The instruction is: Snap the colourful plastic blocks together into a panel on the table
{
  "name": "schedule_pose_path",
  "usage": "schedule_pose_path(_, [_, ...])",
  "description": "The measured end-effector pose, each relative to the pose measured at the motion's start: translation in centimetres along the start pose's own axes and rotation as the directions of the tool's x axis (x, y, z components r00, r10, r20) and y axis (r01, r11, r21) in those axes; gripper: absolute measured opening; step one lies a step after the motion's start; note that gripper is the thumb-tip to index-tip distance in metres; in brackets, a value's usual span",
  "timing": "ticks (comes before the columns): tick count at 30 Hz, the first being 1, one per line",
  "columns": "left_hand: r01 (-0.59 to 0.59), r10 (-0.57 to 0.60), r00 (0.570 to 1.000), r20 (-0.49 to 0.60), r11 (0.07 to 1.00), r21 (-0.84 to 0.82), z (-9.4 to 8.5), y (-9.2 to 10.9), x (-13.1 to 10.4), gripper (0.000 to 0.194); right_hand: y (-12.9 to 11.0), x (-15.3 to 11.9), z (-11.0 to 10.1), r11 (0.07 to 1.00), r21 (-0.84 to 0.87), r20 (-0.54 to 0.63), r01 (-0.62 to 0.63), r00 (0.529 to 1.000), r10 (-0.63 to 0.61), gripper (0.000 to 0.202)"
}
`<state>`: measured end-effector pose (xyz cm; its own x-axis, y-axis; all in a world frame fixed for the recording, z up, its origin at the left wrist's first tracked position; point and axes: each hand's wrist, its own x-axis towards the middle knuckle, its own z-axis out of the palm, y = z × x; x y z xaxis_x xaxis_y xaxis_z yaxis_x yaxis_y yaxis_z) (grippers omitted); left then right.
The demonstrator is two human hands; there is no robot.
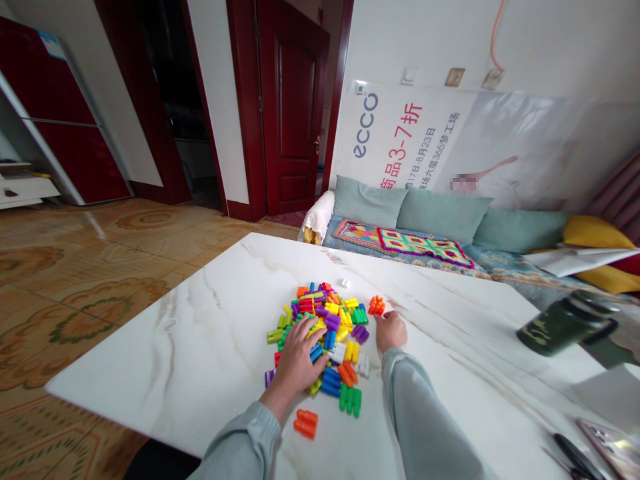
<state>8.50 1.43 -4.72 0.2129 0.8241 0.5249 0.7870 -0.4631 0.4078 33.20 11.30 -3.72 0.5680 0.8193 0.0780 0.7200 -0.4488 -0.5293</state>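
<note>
A pile of bright plastic toy building blocks [330,339], made of short joined tubes, lies on a white marble-patterned table [210,347]. My left hand [299,357] rests over the pile's left side with its fingers spread, covering some blocks. To the right of the pile, my right hand [393,331] is closed, its fingertips at the near edge of an orange block cluster [377,305]. A loose orange block [306,424] lies nearest me, below a green block [351,400]. Beyond the pile sits a small white piece [345,283].
On the table's right side stand a dark green mug [563,323], black-handled scissors [575,457] and a phone [613,447]. Past the far edge is a sofa with pale green cushions [443,213]. A red door [293,113] stands behind.
</note>
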Motion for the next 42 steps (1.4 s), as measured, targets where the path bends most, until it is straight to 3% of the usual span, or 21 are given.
schedule_pose_path(10, [0.002,-0.002,1.0,0.002,1.0,-0.01,0.0,0.1,0.0,0.047,0.2,-0.2,0.3,0.998,0.061,-0.034,-0.003,0.999,0.005,0.031])
schedule_pose_path(18, [0.019,-0.019,1.0,-0.001,1.0,-0.02,-0.1,0.2,0.0,0.045,0.2,-3.9,-0.1,0.935,0.266,-0.067,0.236,0.972,-0.227,0.03])
schedule_pose_path(22, [0.016,-0.017,0.999,-0.028,0.999,-0.046,0.1,0.1,-0.1,0.043,-1.7,-6.1,-0.3,0.849,0.33,-0.063,0.412,0.907,-0.416,0.028])
schedule_pose_path(27, [0.042,-0.054,0.994,-0.093,0.992,-0.123,0.0,0.2,-0.1,0.033,-7.0,-8.0,-0.1,0.721,0.349,0.0,0.599,0.769,-0.639,0.024])
schedule_pose_path(29, [0.06,-0.075,0.99,-0.117,0.99,-0.131,-0.1,0.4,-0.1,0.031,-9.1,-8.3,0.3,0.685,0.341,0.042,0.643,0.718,-0.695,0.025])
schedule_pose_path(31, [0.079,-0.096,0.986,-0.137,0.989,-0.126,-0.1,0.5,-0.1,0.028,-10.5,-8.4,0.8,0.679,0.315,0.072,0.663,0.697,-0.714,0.032])
schedule_pose_path(33, [0.093,-0.11,0.982,-0.154,0.989,-0.114,-0.1,0.5,-0.1,0.023,-11.2,-8.0,1.3,0.71,0.268,0.077,0.651,0.72,-0.689,0.041])
schedule_pose_path(38, [0.119,-0.134,0.977,-0.168,0.988,-0.101,-0.2,0.6,0.1,0.016,-10.5,-6.0,2.3,0.846,0.139,0.081,0.515,0.845,-0.528,0.054])
schedule_pose_path(42, [0.114,-0.132,0.977,-0.168,0.987,-0.116,-0.4,0.8,0.2,0.015,-9.5,-4.8,2.8,0.866,0.109,0.154,0.488,0.852,-0.5,0.055])
